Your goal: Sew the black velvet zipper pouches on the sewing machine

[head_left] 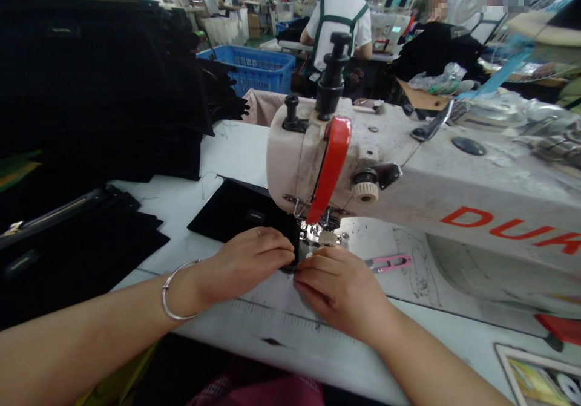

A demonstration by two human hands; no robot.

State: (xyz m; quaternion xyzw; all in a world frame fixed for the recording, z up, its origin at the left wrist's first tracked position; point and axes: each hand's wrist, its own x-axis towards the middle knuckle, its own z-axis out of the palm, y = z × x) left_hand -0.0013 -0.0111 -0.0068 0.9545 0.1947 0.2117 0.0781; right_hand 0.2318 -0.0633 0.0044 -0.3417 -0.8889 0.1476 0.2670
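Observation:
A black fabric panel (227,209) with a small dark label lies flat on the machine bed, its right edge running under the presser foot (313,232). My left hand (254,258) rests over the panel's near right part, fingers together and closed at its edge. Right beside it, my right hand (338,285) has its fingers bent and pressed together at the same edge, just in front of the presser foot. Its fingertips partly hide the fabric. The white sewing machine (399,152) with a red lever (333,164) stands over the work.
Pink-handled thread snips (393,263) lie right of the needle area. Stacked black fabric pieces (100,91) rise at the left, with a zippered black piece (82,230) nearer. Behind are a blue crate (261,70) and a person in a white shirt (338,22).

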